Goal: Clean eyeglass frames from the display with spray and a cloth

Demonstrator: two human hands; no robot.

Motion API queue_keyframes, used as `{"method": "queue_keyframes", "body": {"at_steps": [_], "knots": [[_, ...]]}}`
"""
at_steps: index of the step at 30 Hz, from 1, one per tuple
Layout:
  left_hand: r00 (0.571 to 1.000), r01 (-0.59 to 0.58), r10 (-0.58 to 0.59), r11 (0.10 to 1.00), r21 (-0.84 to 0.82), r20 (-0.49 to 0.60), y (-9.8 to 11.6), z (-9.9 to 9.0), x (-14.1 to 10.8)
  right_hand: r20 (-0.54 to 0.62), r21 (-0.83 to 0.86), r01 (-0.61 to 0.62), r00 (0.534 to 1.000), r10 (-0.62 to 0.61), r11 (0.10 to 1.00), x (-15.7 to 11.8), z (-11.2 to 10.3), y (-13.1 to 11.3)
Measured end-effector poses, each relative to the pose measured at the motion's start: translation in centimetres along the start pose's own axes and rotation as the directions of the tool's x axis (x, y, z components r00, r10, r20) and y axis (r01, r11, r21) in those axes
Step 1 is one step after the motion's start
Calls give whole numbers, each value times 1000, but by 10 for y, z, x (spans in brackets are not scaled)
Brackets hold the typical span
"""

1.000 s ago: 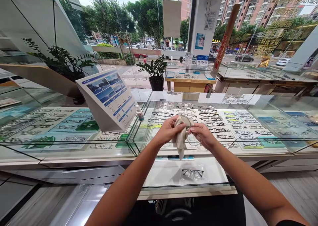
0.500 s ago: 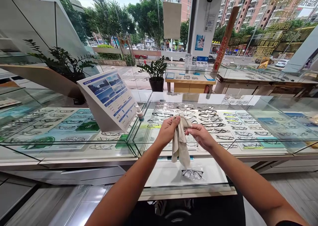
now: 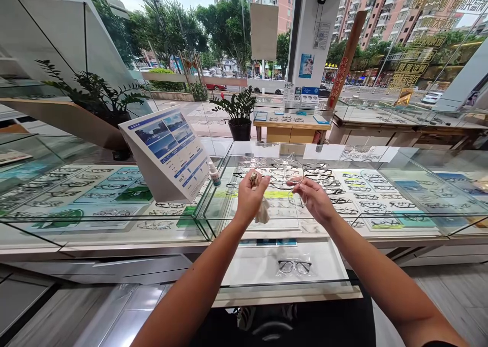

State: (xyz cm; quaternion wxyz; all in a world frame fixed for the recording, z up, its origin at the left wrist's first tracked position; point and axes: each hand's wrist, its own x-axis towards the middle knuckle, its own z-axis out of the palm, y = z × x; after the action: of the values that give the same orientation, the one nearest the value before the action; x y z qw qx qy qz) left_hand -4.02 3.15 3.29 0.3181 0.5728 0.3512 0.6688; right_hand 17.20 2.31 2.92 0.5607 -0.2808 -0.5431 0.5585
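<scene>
My left hand [image 3: 250,198] is closed around a beige cleaning cloth [image 3: 262,213], which bunches up at the thumb and hangs out below the palm. In my right hand [image 3: 314,198] a pair of thin-rimmed eyeglasses [image 3: 298,198] is pinched between thumb and fingers, held up over the glass counter. The frame's fine outline is hard to separate from the glasses on display behind it. Below both hands, a dark-rimmed pair of glasses [image 3: 295,267] in a clear plastic bag lies in the white pulled-out drawer [image 3: 251,268].
Under the glass countertop [image 3: 328,154] lie rows of eyeglasses [image 3: 369,204]. A small spray bottle [image 3: 214,174] stands left of my hands, beside a tent-shaped printed sign [image 3: 168,151]. Farther off are a potted plant [image 3: 240,114] and another display table [image 3: 292,121].
My hands have drawn apart. The cloth, draped between both hands before, is now crumpled in my left hand alone, and the eyeglasses show uncovered in my right.
</scene>
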Motion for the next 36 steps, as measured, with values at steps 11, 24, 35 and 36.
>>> {"method": "queue_keyframes", "body": {"at_steps": [11, 24, 35, 36], "knots": [[687, -688, 668, 473, 550, 284, 5, -9, -2, 164, -209, 162, 978, -129, 964, 4, -12, 5], [606, -773, 679, 380, 508, 414, -2, -12, 3, 193, -391, 258, 962, -195, 883, 0, -12, 1], [649, -677, 739, 453, 580, 182, -5, -14, -1, 121, -708, 553, 708, -696, 439, -15, 2, 13], [635, -675, 758, 454, 581, 146, -4, -14, -1, 106, -730, 548, 681, -724, 409, -15, 2, 16]]}}
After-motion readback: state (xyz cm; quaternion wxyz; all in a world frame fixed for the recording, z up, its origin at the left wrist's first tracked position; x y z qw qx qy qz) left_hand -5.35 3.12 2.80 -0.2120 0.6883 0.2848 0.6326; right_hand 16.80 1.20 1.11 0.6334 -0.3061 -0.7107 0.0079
